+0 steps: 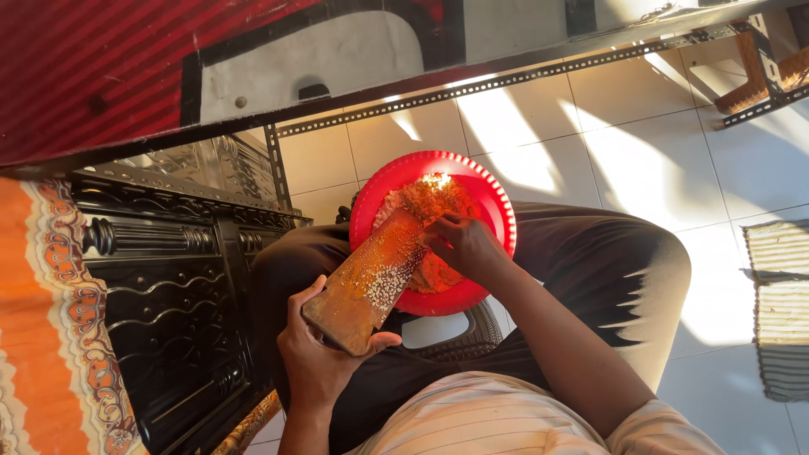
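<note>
A round red plate with a scalloped rim rests on my lap and holds a heap of orange grated shreds. A flat, rust-brown grater slants from my lap into the plate. My left hand grips its near lower end. My right hand is closed over something small pressed against the grater's upper end; the fingers hide what it holds. Orange bits cling to the grater's face.
A black carved cabinet stands close at my left beside an orange patterned cloth. A perforated metal frame crosses above. White floor tiles spread to the right, with a striped mat at the right edge.
</note>
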